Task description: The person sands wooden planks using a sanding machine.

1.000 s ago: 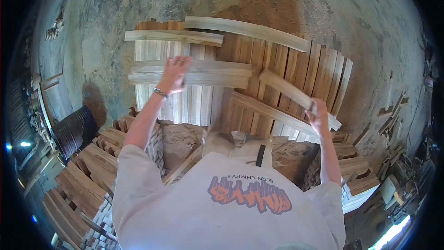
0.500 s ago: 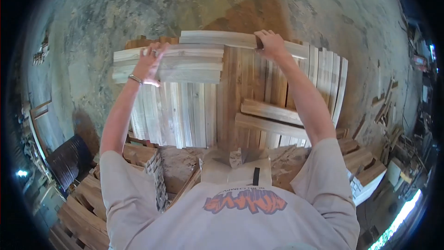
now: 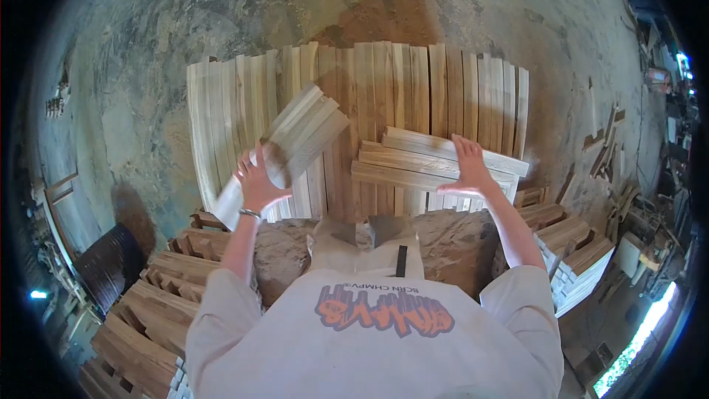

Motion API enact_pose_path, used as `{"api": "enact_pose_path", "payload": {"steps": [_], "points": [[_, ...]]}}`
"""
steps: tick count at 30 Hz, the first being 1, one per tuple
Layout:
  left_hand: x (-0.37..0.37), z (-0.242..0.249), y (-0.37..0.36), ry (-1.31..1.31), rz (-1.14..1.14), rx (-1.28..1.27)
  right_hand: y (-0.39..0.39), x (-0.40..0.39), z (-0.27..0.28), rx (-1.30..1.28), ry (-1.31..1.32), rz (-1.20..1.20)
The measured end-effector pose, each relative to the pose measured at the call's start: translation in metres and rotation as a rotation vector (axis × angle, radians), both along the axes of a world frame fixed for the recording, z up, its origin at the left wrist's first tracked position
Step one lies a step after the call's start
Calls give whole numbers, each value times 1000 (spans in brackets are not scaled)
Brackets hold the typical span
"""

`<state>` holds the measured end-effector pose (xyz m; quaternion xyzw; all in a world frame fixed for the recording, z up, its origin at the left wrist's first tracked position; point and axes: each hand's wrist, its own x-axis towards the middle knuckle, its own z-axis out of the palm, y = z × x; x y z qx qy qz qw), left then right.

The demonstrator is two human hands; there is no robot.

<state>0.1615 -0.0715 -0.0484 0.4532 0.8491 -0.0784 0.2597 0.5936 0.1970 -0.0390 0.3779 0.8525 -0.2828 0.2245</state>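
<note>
My left hand (image 3: 260, 185) is spread across a small bundle of wooden strips (image 3: 306, 129), thumb on one side and fingers on the other. The bundle slants over a row of pale wooden strips (image 3: 221, 103) laid side by side. On the right, my right hand (image 3: 473, 168) spans a few wooden strips (image 3: 413, 162) lying crosswise on the same row. Its thumb is at their near edge and its fingers at the far edge. Both palms hide part of the wood beneath them.
Stacked wooden pieces (image 3: 140, 310) stand at the lower left, beside a dark ribbed drum-like object (image 3: 114, 251). Another wood stack (image 3: 572, 244) is at the right. Scrap wood (image 3: 609, 140) lies on the stained concrete floor (image 3: 148, 125). Sawdust-covered ground (image 3: 458, 244) is near my legs.
The left bundle has come nearer and turned from crosswise to slanted. My right hand has brought a strip from the row's far edge down beside the two crosswise strips.
</note>
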Motion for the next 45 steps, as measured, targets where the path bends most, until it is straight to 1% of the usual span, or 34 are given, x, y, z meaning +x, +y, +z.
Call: {"api": "enact_pose_path", "payload": {"steps": [2,5,7,9,10,11,12,13,15,16,17,18,19,20,22,24,25,26,28,29,31,32,33,35,36,37,38,39,40,41,43,45], "points": [[35,5,-8,36,127,-33,-29,-3,6,167,18,181],[63,12,-19,76,38,-83,-44,0,0,247,-36,51],[73,1,-27,98,44,-71,-43,2,-6,314,12,-35],[79,-3,-19,24,207,-17,-42,2,-7,282,-41,1],[82,-3,-16,32,256,-10,-43,5,-8,306,-41,-31],[83,-4,-16,34,220,24,-43,6,-9,297,-40,6],[82,-8,-15,40,248,-22,-39,5,-8,297,-40,39],[81,-12,-17,45,284,-72,-35,5,-5,334,-38,6],[80,-13,-20,35,271,-34,-36,2,1,255,-61,32],[77,-14,-17,19,276,-21,-39,2,4,292,-55,-7],[75,-21,-19,39,286,-44,-45,3,7,207,-54,-23],[72,-9,-10,40,266,-29,-58,6,15,105,-57,-43],[78,3,-12,29,254,-38,-75,14,23,105,-73,-85],[77,3,-19,15,211,-41,-91,16,46,-7,-52,-144],[52,-3,-28,-125,65,189,-130,35,67,-164,11,-276],[7,-48,-40,-460,-3,300,-183,59,84,-254,72,-434],[4,-49,-41,-647,110,288,-213,71,93,-300,94,-522],[9,-43,-39,-825,230,245,-249,88,93,-292,138,-618],[42,14,-22,-961,237,174,-311,117,118,-322,167,-843],[48,10,-14,-974,160,127,-343,128,131,-349,202,-977],[48,6,-4,-1140,133,72,-412,147,155,-279,138,-1248],[57,14,9,-1131,21,-26,-446,152,169,-227,85,-1385],[77,23,17,-1132,-70,-76,-477,165,177,-230,53,-1481],[125,43,29,-1181,-210,-112,-540,185,215,-151,40,-1718],[138,28,42,-1190,-343,-127,-578,194,218,-48,19,-1828],[164,40,49,-1172,-412,-159,-610,201,231,13,-6,-1939],[201,59,49,-1189,-496,-236,-632,211,265,4,25,-2028],[235,74,53,-1204,-571,-315,-677,218,233,208,-45,-2053],[271,89,45,-1246,-581,-371,-699,225,258,99,-25,-2200],[291,92,50,-1223,-636,-383,-721,232,274,90,-7,-2287],[340,102,43,-1198,-755,-472,-784,247,268,160,-125,-2429],[408,118,31,-1150,-858,-578,-834,263,265,162,-200,-2549]]}}
